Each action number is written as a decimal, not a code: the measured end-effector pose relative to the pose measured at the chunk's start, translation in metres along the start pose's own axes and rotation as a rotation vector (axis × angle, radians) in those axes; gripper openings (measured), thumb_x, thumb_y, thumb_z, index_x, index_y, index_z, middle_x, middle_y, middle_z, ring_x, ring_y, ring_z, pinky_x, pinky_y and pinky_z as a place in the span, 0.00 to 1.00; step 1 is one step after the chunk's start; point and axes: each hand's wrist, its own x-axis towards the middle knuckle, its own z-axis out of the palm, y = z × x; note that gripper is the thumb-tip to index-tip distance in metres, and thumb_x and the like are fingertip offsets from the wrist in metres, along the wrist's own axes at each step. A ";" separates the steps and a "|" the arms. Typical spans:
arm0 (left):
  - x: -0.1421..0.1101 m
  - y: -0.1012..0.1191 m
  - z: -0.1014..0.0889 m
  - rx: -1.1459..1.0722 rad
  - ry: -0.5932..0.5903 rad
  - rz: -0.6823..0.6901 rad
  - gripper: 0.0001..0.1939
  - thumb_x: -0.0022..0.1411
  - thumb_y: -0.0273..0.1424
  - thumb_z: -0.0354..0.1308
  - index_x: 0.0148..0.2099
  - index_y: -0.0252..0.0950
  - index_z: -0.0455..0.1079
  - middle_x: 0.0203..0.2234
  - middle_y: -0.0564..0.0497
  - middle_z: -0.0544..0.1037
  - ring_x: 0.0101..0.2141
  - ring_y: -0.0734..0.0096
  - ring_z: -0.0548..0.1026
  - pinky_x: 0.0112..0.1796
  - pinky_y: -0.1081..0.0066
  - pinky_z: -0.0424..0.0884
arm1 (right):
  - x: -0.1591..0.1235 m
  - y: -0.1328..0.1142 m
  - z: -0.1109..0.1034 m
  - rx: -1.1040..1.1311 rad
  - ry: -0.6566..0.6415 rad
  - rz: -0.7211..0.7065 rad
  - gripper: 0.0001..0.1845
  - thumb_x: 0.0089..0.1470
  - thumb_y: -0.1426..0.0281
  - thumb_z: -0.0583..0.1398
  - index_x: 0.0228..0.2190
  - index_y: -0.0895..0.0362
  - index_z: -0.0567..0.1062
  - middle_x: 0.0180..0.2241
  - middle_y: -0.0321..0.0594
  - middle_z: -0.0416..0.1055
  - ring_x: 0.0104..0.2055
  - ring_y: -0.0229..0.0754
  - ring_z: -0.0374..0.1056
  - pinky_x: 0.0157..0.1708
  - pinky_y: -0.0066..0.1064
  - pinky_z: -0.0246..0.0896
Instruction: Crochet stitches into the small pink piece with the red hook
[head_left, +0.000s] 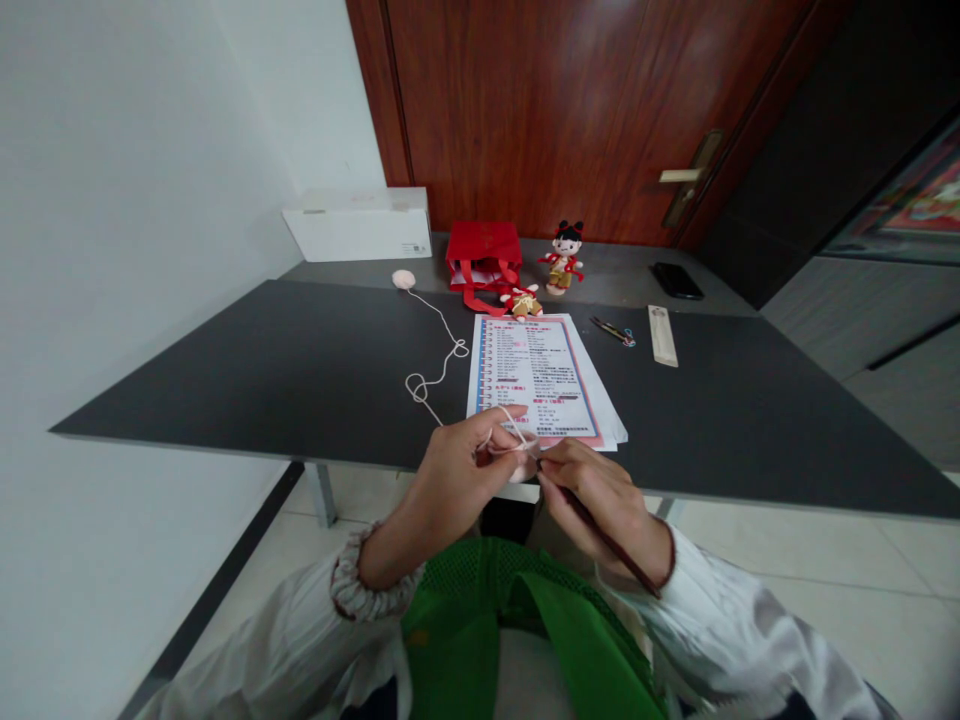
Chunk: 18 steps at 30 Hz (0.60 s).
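Observation:
My left hand [466,462] pinches a small piece of pale pink crochet work [523,466] at the table's front edge, with yarn running over its raised index finger. In my right hand [600,492] is a crochet hook [611,540] with a dark brown handle, its tip at the crochet work. A strand of pale yarn [431,382] trails loosely across the table from my left hand to a small yarn ball [403,280]. Under and beyond my hands lies a printed pattern sheet [536,375] on other paper; my fingers cover part of its lower edge.
At the back stand a white box [360,225], a red bag [484,250] and a crocheted doll [565,260]. A small doll outfit [522,300] lies by the bag. Right of the sheet are small scissors [611,328], a beige packet [662,336] and a black phone [677,281].

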 end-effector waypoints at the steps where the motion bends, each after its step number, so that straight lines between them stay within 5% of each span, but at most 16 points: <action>1: 0.001 -0.002 0.001 -0.046 -0.014 -0.005 0.03 0.54 0.26 0.60 0.29 0.35 0.73 0.24 0.51 0.79 0.36 0.64 0.76 0.44 0.65 0.67 | 0.000 0.004 0.000 -0.001 0.001 -0.019 0.12 0.55 0.84 0.56 0.38 0.58 0.67 0.34 0.47 0.72 0.36 0.43 0.68 0.33 0.34 0.67; 6: 0.004 -0.013 0.006 -0.413 -0.074 -0.153 0.19 0.51 0.28 0.64 0.47 0.31 0.73 0.23 0.55 0.76 0.29 0.71 0.73 0.42 0.65 0.66 | -0.005 0.018 0.000 -0.280 0.003 -0.295 0.10 0.56 0.83 0.56 0.37 0.58 0.69 0.30 0.45 0.73 0.30 0.42 0.67 0.27 0.33 0.65; 9: 0.003 -0.016 0.009 -0.494 -0.006 -0.195 0.25 0.52 0.29 0.64 0.53 0.30 0.69 0.25 0.54 0.75 0.30 0.71 0.72 0.40 0.67 0.66 | -0.007 0.016 0.009 -0.413 0.048 -0.313 0.08 0.56 0.83 0.57 0.35 0.60 0.69 0.30 0.48 0.73 0.30 0.43 0.66 0.27 0.34 0.65; 12: 0.002 -0.018 0.010 -0.362 0.075 -0.101 0.23 0.54 0.29 0.63 0.53 0.31 0.70 0.23 0.56 0.74 0.31 0.71 0.72 0.43 0.67 0.66 | -0.006 0.006 0.021 -0.377 0.134 -0.144 0.09 0.55 0.83 0.57 0.37 0.60 0.70 0.31 0.48 0.73 0.33 0.44 0.68 0.31 0.35 0.67; 18: 0.003 -0.018 0.003 -0.106 0.138 0.056 0.10 0.56 0.26 0.59 0.41 0.34 0.75 0.28 0.52 0.78 0.36 0.68 0.76 0.45 0.67 0.68 | -0.009 -0.008 0.018 0.175 0.307 0.384 0.07 0.57 0.78 0.59 0.34 0.54 0.70 0.32 0.38 0.73 0.34 0.38 0.70 0.34 0.29 0.67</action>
